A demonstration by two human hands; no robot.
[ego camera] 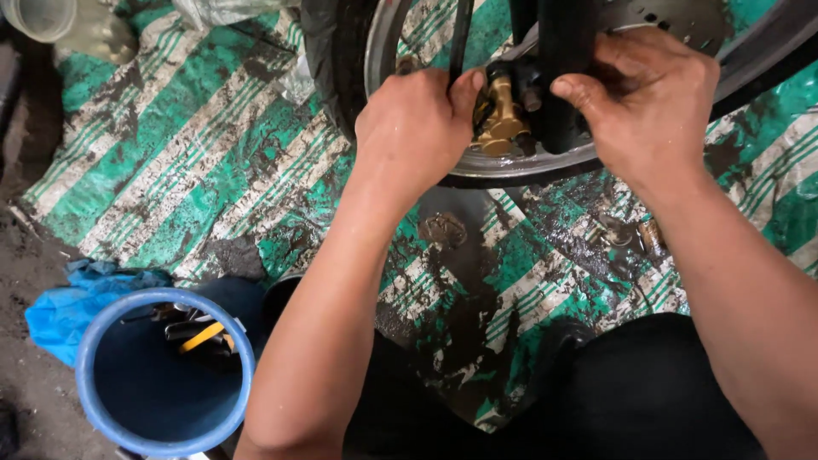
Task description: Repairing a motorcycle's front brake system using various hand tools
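Greasy striped tarp (213,145) underfoot; my left hand (413,128) and right hand (652,102) both grip the gold caliper (501,115), and oily fingers could slip.

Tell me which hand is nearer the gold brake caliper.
Left. The left hand has its thumb against the gold caliper. The right hand grips the black fork leg just beside it, thumb close but apart.

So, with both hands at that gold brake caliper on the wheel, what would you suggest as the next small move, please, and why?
Probably steady the black fork leg with the right hand while the left hand eases the gold caliper a little. The left thumb already presses beside the caliper, the right hand wraps the leg, and neither hand shows a tool; those sit in the blue bucket.
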